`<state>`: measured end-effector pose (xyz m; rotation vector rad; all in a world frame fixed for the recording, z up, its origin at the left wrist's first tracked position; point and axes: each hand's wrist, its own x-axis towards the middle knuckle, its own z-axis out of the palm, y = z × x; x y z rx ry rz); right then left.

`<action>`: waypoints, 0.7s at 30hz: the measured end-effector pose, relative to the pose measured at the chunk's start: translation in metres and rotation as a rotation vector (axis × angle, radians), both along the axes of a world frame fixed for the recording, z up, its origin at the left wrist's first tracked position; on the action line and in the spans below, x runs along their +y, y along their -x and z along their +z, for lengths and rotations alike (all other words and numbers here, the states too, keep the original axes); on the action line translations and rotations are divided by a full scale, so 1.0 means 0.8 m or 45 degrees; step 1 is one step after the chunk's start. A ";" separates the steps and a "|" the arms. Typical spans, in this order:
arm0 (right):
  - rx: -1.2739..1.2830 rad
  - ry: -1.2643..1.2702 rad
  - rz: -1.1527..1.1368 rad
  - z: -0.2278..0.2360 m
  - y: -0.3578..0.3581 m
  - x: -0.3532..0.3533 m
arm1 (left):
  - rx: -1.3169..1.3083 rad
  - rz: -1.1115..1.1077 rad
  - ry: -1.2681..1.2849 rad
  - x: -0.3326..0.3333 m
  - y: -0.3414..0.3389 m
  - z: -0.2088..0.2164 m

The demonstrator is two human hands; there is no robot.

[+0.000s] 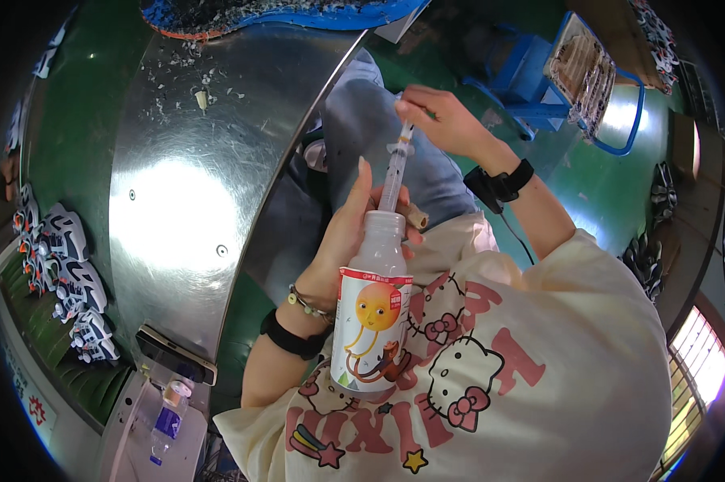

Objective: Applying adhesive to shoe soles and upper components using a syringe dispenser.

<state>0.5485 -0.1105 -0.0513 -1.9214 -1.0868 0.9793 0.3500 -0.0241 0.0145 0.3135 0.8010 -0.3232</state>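
Observation:
My left hand (348, 221) is wrapped behind the neck of a white plastic bottle (370, 329), its thumb sticking up and its fingertips showing on the neck's far side. The bottle's label carries a yellow fruit cartoon. A clear syringe (394, 173) stands tilted with its lower end in the bottle's open mouth. At its top, my right hand (439, 120) pinches the plunger end. A small tan, rolled-looking piece (414, 215) shows by the left fingers; what it is I cannot make out.
A metal table (242, 104) to the left holds white scraps, a small pale cone-shaped piece (202, 100) and a blue-rimmed tray (298, 24). A phone (176, 353) lies near a clear drink bottle (168, 422). Shoe parts (69, 265) line the left; a blue chair (563, 80) stands far right.

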 end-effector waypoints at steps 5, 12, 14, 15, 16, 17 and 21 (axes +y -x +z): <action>-0.671 -0.696 0.238 0.064 -0.020 0.013 | -0.351 -0.017 -0.111 0.007 -0.010 0.031; -1.152 -1.058 0.478 0.177 -0.028 0.023 | -0.775 -0.131 -0.419 0.027 0.002 0.089; -1.317 -1.095 0.481 0.202 -0.027 0.030 | -0.720 -0.027 -0.530 0.031 0.007 0.104; -1.368 -1.158 0.479 0.210 -0.026 0.036 | -0.661 0.062 -0.605 0.032 0.009 0.109; -1.426 -1.152 0.464 0.217 -0.025 0.039 | -0.646 0.097 -0.653 0.035 0.012 0.114; -1.481 -1.241 0.451 0.223 -0.028 0.042 | -0.743 0.040 -0.904 0.041 0.014 0.119; -1.354 -0.802 -0.402 0.226 -0.098 0.003 | -0.884 0.202 -1.293 0.056 0.074 0.142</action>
